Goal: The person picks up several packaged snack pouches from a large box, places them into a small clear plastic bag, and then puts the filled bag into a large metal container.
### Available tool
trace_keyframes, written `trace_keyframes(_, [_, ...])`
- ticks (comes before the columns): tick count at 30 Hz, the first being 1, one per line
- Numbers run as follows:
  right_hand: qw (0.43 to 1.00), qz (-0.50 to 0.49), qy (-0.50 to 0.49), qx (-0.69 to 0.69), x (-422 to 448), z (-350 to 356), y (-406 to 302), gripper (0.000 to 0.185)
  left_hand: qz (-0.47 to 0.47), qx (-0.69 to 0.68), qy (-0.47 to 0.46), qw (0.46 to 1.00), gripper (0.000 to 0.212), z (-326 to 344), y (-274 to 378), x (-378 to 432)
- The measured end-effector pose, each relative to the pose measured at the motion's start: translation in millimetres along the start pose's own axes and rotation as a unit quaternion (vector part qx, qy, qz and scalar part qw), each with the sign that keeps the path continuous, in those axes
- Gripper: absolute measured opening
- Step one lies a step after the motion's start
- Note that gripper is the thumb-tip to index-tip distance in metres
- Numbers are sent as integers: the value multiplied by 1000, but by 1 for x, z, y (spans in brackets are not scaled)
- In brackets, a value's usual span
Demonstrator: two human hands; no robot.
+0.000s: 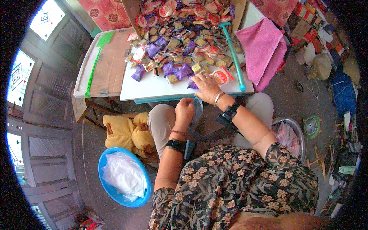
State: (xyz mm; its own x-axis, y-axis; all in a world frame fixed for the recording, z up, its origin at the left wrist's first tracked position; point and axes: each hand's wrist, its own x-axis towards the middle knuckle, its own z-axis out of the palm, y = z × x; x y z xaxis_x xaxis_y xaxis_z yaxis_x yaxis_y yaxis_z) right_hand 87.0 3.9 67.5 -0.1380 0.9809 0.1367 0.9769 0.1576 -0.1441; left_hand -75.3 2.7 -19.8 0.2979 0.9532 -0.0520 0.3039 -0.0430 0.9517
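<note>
My left hand (185,111) is closed on a clear plastic bag (197,112), held just below the front edge of the white tabletop (149,91). My right hand (207,86) reaches over that edge, its fingers at a purple-wrapped snack packet (191,83); whether they grip it is hidden. A round snack pack with a red-and-white label (220,77) lies just beyond this hand. Close to the fingertips sits a small yellow-patterned packet (196,68). Many more wrapped snacks (175,43) are heaped behind, spilling from an open box (130,13).
A teal rod with a T-shaped end (235,57) lies right of the heap, beside a pink towel (261,51). A green fly swatter (96,63) rests on a board at left. Below are a blue basin of plastic bags (148,184), a plush cushion (120,130) and a clear tub (300,138).
</note>
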Motion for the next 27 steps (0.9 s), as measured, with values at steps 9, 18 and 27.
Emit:
trace_keyframes(9, [996, -9, 91, 10, -9, 14, 2, 48, -4, 28, 3, 1000, 25, -6, 19, -3])
trace_keyframes(18, [948, 34, 205, 242, -1, 6, 14, 30, 8, 19, 15, 1000, 23, -2, 12, -3])
trace_keyframes(27, [878, 202, 7, 435, -22, -19, 14, 31, -14, -7, 8, 1000, 20, 0, 7, 1])
